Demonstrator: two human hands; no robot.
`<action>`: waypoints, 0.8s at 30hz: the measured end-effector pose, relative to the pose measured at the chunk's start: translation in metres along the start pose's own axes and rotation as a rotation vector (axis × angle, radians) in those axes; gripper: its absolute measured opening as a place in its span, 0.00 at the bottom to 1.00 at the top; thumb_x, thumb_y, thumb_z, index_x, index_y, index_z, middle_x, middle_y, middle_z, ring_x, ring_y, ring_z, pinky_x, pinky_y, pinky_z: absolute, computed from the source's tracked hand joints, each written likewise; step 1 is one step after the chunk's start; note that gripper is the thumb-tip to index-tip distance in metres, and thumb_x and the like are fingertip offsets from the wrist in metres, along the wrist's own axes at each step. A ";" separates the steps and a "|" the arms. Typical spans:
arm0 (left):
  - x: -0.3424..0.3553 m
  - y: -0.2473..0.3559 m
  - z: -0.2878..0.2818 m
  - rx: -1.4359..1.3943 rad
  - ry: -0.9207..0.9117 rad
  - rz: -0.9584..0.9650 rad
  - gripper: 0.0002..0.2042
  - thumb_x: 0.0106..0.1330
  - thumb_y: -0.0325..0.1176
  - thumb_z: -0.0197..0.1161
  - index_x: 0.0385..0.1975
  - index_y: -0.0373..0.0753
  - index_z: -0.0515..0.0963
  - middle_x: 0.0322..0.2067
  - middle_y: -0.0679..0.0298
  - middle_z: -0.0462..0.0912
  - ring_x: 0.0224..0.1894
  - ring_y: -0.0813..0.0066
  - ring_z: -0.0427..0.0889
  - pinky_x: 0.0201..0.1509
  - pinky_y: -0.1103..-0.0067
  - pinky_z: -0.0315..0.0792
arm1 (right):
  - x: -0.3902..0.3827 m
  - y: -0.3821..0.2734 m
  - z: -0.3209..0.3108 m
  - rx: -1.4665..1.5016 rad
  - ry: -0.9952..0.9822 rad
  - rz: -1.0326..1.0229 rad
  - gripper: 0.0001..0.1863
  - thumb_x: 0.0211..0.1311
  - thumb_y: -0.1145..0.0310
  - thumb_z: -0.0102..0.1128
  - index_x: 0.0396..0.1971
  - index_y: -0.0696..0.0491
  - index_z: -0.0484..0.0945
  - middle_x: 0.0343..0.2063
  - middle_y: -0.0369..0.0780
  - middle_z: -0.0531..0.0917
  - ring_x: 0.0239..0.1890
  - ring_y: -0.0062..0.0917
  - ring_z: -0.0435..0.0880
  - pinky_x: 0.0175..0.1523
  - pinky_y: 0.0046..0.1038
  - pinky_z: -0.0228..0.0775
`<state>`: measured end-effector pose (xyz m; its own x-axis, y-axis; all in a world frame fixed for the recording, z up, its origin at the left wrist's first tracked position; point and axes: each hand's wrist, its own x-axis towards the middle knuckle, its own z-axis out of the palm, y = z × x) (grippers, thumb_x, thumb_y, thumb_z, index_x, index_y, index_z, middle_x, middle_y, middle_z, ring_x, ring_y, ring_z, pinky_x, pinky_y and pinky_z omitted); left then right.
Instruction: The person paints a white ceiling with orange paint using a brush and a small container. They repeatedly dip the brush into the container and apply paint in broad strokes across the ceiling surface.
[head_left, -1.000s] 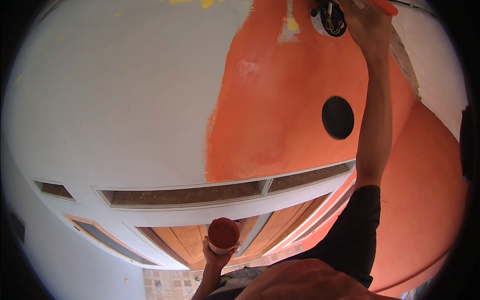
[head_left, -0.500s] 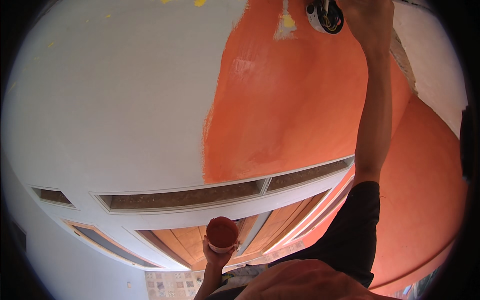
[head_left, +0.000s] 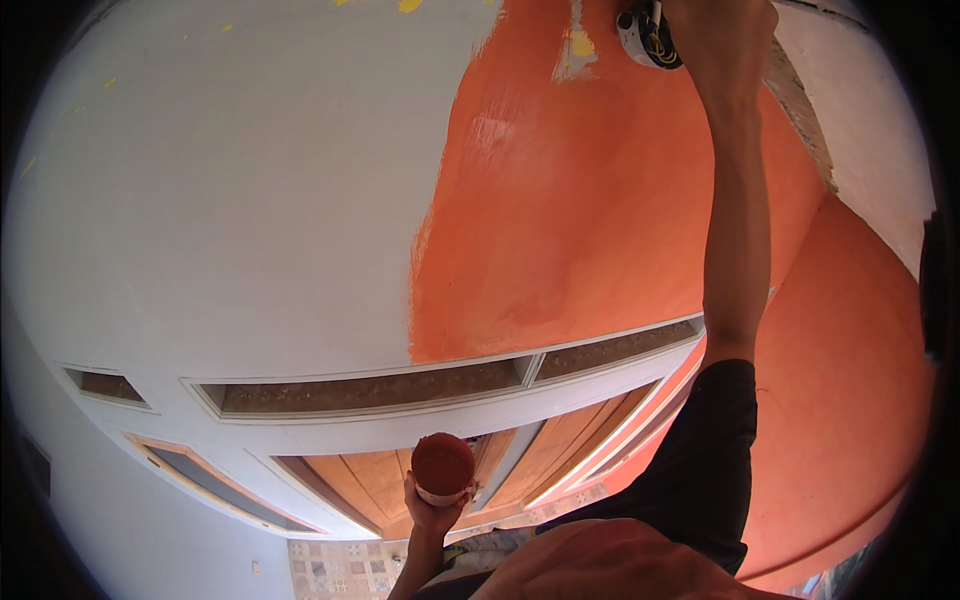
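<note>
Head: tub [head_left: 438, 497], any label unclear

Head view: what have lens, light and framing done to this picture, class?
In the head view, the long wall opening bows and the corners turn black; in the head view, the white wall at lower left looks bluish; in the head view, the top edge crops the right hand.

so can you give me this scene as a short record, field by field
left hand: holds a round container with reddish contents
right hand: at the top edge, partly cut off; grip not visible
beside right hand: round fitting with exposed wires
wall: orange area right, pale grey area left
lower down: long recess, wooden panels
</note>
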<state>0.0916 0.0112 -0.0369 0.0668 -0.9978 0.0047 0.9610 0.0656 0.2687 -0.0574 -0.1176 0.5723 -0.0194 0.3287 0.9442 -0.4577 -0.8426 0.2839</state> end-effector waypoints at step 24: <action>0.011 0.005 -0.002 0.016 -0.064 0.014 0.43 0.58 0.73 0.60 0.68 0.52 0.65 0.58 0.53 0.76 0.48 0.50 0.81 0.35 0.68 0.76 | 0.020 0.018 0.005 -0.328 0.070 0.074 0.15 0.61 0.69 0.73 0.27 0.67 0.80 0.18 0.49 0.83 0.18 0.29 0.83 0.24 0.31 0.70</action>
<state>0.0974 0.0005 -0.0377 0.0621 -0.9956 0.0695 0.9556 0.0794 0.2837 -0.0615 -0.1290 0.5970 -0.1193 0.3101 0.9432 -0.7141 -0.6868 0.1355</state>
